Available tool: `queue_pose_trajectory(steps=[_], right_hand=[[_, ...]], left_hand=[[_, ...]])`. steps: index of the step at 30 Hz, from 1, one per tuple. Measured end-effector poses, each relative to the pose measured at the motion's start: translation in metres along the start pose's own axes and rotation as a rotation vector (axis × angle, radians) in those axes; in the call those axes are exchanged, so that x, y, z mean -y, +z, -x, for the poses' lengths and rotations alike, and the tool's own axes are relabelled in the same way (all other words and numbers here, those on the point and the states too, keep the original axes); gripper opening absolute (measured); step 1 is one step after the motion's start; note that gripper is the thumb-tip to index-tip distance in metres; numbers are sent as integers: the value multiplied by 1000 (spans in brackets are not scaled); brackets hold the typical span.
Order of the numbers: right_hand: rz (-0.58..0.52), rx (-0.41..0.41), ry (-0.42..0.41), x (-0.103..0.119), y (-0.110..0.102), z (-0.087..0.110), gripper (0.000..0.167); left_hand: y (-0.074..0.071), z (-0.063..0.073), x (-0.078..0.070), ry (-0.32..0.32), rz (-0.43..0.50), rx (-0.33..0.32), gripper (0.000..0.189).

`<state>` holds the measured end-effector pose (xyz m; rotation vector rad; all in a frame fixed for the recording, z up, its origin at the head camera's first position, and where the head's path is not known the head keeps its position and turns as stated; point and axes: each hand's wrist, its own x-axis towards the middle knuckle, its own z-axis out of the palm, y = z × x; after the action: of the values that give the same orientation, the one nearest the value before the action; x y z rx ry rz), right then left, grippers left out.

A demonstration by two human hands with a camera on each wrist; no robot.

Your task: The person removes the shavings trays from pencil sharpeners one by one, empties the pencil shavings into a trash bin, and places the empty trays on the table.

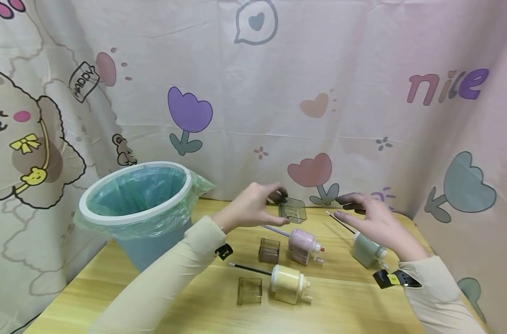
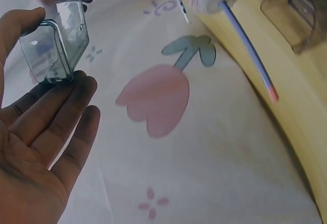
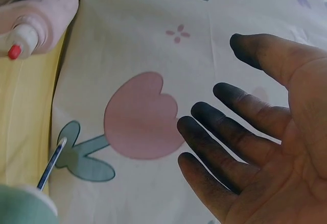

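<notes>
My left hand (image 1: 259,204) pinches a see-through grey shavings drawer (image 1: 294,211) between thumb and fingers, raised above the table's far part. In the left wrist view the same clear drawer (image 2: 56,45) is tilted, gripped near its rim. My right hand (image 1: 372,220) holds nothing; its fingers (image 3: 219,122), smudged dark, are spread and loosely bent. Below and beside it lies a green crank pencil sharpener (image 1: 367,250) with a dark pencil (image 1: 341,221) in it. A pink sharpener (image 1: 302,246) with a purple pencil (image 1: 276,229) lies between the hands.
A yellow sharpener (image 1: 288,284) with a black pencil (image 1: 251,269) lies nearer on the wooden table (image 1: 328,311). Two loose drawers, one brownish (image 1: 269,250) and one yellowish (image 1: 249,291), sit left of the sharpeners. A lined blue bin (image 1: 86,208) stands left; a printed curtain (image 1: 245,93) hangs behind.
</notes>
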<state>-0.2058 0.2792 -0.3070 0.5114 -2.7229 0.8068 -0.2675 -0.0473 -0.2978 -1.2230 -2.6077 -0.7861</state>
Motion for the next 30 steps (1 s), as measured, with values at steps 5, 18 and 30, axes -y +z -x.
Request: queue_pose_trajectory(steps=[5,18,30], right_hand=[[22,7,37,-9,-4,5,47],[38,4,90,-37,-14,14,50],[32,22,130,-55,-16,25,55]], left_hand=[[17,-13,-6,-28,42,60,56],[66,-48,-22,-5,-14,171,60],[100,-68,-44,18,-46,231,57]])
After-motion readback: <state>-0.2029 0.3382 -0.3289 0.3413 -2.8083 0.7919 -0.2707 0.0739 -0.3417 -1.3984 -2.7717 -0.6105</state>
